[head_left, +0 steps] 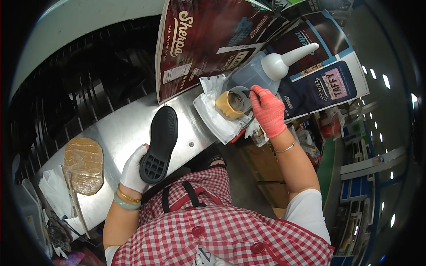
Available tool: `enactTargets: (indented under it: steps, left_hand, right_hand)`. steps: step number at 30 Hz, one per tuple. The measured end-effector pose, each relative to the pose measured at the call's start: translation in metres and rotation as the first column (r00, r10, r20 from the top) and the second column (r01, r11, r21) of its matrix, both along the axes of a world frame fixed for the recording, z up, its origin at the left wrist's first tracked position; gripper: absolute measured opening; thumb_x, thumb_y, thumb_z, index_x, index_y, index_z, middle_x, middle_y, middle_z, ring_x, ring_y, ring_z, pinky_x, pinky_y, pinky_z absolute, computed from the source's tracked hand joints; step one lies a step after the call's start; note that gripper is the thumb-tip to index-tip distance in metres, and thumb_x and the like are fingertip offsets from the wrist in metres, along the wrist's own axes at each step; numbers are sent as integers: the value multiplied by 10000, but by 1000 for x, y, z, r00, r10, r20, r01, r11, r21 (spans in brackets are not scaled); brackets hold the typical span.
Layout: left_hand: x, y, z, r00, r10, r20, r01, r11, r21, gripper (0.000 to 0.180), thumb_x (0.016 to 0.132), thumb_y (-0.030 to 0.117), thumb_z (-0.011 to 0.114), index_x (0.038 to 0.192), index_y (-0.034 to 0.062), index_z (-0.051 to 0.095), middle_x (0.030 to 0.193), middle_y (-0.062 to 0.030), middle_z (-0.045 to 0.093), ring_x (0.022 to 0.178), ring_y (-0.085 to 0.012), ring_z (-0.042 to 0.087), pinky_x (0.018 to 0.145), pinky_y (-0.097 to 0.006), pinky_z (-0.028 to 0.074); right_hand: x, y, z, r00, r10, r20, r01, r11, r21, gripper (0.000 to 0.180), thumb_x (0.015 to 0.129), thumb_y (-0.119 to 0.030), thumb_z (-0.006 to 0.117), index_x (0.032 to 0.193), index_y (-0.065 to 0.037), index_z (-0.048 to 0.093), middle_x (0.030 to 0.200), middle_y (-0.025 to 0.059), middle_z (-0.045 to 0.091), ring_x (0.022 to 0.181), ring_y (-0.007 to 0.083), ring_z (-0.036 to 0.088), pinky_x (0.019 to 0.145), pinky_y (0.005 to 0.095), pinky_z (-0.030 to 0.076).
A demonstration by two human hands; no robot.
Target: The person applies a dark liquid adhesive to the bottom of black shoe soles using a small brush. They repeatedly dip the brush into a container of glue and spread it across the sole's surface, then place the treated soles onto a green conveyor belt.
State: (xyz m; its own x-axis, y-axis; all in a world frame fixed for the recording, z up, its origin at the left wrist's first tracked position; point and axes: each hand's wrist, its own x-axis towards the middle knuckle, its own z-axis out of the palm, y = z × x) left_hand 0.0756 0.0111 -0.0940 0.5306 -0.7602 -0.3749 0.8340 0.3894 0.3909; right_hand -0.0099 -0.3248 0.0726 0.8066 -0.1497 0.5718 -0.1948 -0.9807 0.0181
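Note:
My left hand, in a white glove, grips a black shoe sole by its heel end. The sole is tilted upright over the metal bench, its hollow-celled heel toward me. At the right, my right hand wears a red glove. Its fingers are pinched together beside a small cup wrapped in yellow tape; what they hold, if anything, is hidden. White paper or cloth lies around the cup. Just beyond stands a clear plastic bottle with a long white nozzle.
A tape-wrapped brown sole-shaped pad lies on the metal bench at left, beside white sheets. Printed dark-red cardboard stands upright behind the bench. Black slatted machinery runs along the far side. Boxes stand below at right.

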Motion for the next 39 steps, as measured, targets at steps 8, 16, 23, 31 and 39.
enactTargets:
  steps: [8, 16, 23, 31, 39]
  left_hand:
    - [1, 1, -4, 1000, 25, -14, -25, 1000, -14, 386, 943, 301, 402, 1112, -15, 545, 1034, -179, 631, 897, -272, 636, 795, -382, 534]
    - [0, 0, 1, 999, 37, 17, -38, 999, 32, 397, 940, 308, 399, 1109, -20, 544, 1027, -186, 631, 882, -282, 638, 774, -382, 536]
    - [0, 1, -7, 999, 33, 27, -34, 999, 37, 430, 937, 328, 392, 1120, -31, 542, 1016, -195, 633, 865, -295, 641, 749, -392, 539]
    - [-3, -2, 27, 997, 59, -40, -56, 996, 70, 220, 942, 194, 411, 967, 33, 558, 885, -64, 614, 768, -129, 613, 683, -249, 516]
    - [-2, -3, 30, 998, 38, -48, -36, 998, 55, 220, 944, 185, 403, 977, 29, 554, 883, -70, 618, 764, -141, 620, 688, -252, 522]
  right_hand:
    - [0, 13, 3, 993, -90, 81, 63, 955, 290, 142, 835, -146, 612, 944, -66, 651, 842, 139, 645, 658, 271, 625, 606, 337, 496]
    - [8, 2, -20, 979, -159, -127, 158, 987, -15, 137, 848, -187, 549, 923, -85, 605, 839, 143, 633, 724, 351, 612, 642, 433, 494]
    - [11, 2, -3, 965, -191, -179, 167, 976, -143, 105, 847, -167, 552, 908, -90, 591, 813, 138, 626, 708, 348, 609, 621, 437, 488]
    - [1, 2, 15, 998, 25, -53, -19, 993, 116, 125, 843, -147, 571, 933, -66, 604, 847, 132, 616, 711, 339, 606, 619, 404, 497]
    - [-1, -17, 3, 947, 190, -257, -152, 975, 161, 168, 842, -146, 602, 1002, -103, 632, 871, 98, 617, 782, 300, 611, 656, 360, 498]
